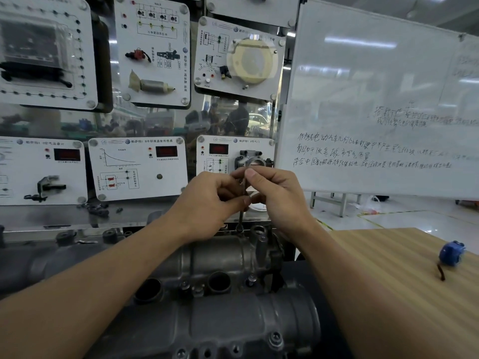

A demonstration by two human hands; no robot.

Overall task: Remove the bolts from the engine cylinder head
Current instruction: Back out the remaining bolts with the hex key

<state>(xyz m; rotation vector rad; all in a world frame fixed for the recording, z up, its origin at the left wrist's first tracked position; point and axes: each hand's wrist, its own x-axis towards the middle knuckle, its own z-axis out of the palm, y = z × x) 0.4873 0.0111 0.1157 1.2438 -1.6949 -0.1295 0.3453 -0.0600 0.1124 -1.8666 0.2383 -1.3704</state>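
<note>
The grey metal cylinder head (223, 257) lies across the lower middle of the view, with round ports and several bolts, one of them a bolt (275, 337) near its front edge. A thin metal hex key (241, 219) stands upright, its lower tip at a bolt (239, 231) on the head's far edge. My left hand (207, 203) pinches the key's shaft with fingertips. My right hand (278, 196) grips the key's upper end between thumb and fingers. Both hands meet above the far side of the head.
A wooden table (404, 281) on the right carries a small blue object (451, 253) with a dark cord. Training panels (140, 167) with mounted car parts fill the wall behind. A whiteboard (375, 99) with handwriting stands at the right rear.
</note>
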